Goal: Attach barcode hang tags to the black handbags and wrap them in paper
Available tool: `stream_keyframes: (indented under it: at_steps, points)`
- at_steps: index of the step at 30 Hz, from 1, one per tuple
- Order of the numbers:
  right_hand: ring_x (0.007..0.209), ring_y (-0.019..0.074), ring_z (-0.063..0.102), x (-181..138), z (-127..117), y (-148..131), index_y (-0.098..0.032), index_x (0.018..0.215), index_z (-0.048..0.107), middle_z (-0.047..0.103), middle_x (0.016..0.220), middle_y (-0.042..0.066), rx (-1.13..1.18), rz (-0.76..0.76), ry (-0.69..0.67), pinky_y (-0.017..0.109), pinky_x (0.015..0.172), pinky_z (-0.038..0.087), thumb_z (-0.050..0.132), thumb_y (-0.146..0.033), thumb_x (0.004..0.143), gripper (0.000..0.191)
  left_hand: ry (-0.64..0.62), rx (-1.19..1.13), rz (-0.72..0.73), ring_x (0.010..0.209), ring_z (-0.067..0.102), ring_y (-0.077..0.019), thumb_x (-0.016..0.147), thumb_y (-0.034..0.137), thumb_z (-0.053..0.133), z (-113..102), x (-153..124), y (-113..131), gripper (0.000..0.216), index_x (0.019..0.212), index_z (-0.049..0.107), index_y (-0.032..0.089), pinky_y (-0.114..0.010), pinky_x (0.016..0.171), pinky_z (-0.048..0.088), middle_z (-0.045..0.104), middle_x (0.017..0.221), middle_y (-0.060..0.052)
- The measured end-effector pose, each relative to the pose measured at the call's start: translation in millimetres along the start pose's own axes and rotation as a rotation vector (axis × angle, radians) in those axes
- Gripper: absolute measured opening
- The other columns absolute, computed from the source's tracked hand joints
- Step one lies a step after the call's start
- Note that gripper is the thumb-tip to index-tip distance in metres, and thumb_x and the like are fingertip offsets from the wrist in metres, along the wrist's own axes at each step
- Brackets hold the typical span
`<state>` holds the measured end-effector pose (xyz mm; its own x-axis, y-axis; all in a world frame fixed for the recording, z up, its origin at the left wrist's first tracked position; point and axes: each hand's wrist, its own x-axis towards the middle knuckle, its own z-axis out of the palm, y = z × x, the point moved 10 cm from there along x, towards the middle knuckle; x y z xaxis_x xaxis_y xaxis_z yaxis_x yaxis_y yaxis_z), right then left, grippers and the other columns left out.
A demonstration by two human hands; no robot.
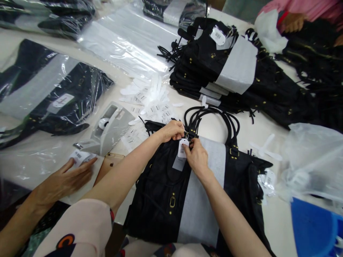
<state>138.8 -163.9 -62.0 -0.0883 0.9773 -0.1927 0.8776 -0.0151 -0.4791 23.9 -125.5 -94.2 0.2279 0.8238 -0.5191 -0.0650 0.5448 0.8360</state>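
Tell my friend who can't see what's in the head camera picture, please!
A person's right hand holds a white tag on a black bag lying on a table, with the left hand close beside it. Farther back are piled black bags and loose paper labels; another person's hand is at the left, near a phone.

A cream-white table (250, 134) is carrying a black handbag (158, 207) at its near edge, with a stack of black handbags (199, 69) lying beyond it. To the left, printed white labels (159, 107) are lying heaped beside a grey tape dispenser (116, 123), a plastic-wrapped black handbag (83, 80) is lying farther left, and clear plastic sleeves (128, 41) are spreading behind. On the right, a translucent plastic bag (314, 157) is resting near a blue plastic container (312, 228).
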Motion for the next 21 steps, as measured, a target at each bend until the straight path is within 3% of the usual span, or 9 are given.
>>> stream_keyframes:
  at_steps: [3,7,11,14,17,19,21]
  points:
    - [0.081,0.0222,0.059,-12,10,2,-0.015,0.108,0.046,0.060,0.098,0.012,-0.083,0.059,-0.034,0.031,0.066,0.040,0.057,-0.040,0.074,0.043,0.021,0.164,0.014,0.032,0.040,-0.0070,0.054,0.005,0.053,-3,-4,4,0.015,0.065,0.048,0.015,-0.016,0.033,0.023,0.044,0.038,0.006]
    - [0.076,0.0223,0.058,-4,14,15,-0.016,0.108,0.046,0.062,0.084,0.007,-0.014,0.163,-0.062,0.030,0.063,0.038,0.061,-0.037,0.069,0.047,0.097,0.513,0.020,0.033,0.042,-0.0078,0.057,0.005,0.055,-7,-11,15,0.016,0.070,0.052,0.014,-0.017,0.037,0.028,0.042,0.037,0.007]
    - [0.062,0.0159,0.053,11,11,24,-0.018,0.080,0.056,0.057,0.065,0.000,0.203,0.154,-0.091,0.026,0.056,0.034,0.064,-0.031,0.064,0.022,0.137,0.804,0.050,0.035,0.045,-0.0081,0.065,0.009,0.053,-5,-13,27,0.005,0.064,0.057,0.012,-0.018,0.042,0.032,0.042,0.036,0.006]
    - [0.044,0.0087,0.040,13,18,35,-0.018,0.060,0.051,0.047,0.050,-0.004,0.585,0.272,-0.219,0.022,0.044,0.027,0.064,-0.030,0.062,0.018,0.129,0.762,0.067,0.034,0.045,-0.0071,0.070,0.012,0.053,-4,-12,26,0.006,0.065,0.056,0.012,-0.017,0.041,0.032,0.043,0.038,0.006]
    - [0.036,0.0035,0.028,1,37,30,-0.016,0.061,0.050,0.042,0.044,-0.006,1.018,0.446,-0.479,0.018,0.036,0.014,0.068,-0.028,0.058,0.022,0.100,0.562,0.046,0.033,0.047,-0.0070,0.075,0.014,0.050,-7,-12,19,0.006,0.069,0.052,0.014,-0.015,0.035,0.029,0.049,0.046,0.004]
    - [0.036,0.0020,0.030,-8,44,18,-0.015,0.065,0.051,0.046,0.047,-0.006,1.235,0.513,-0.634,0.015,0.034,0.014,0.071,-0.023,0.055,0.024,0.064,0.424,0.027,0.033,0.049,-0.0074,0.077,0.016,0.048,-6,-16,12,0.006,0.072,0.049,0.015,-0.014,0.032,0.028,0.052,0.051,0.003]
    - [0.039,0.0020,0.038,-14,49,9,-0.013,0.067,0.052,0.051,0.052,-0.004,1.379,0.565,-0.700,0.012,0.033,0.019,0.072,-0.017,0.054,0.025,0.023,0.330,0.002,0.034,0.050,-0.0078,0.078,0.018,0.049,-4,-22,6,0.005,0.074,0.048,0.015,-0.013,0.030,0.028,0.053,0.054,0.002]
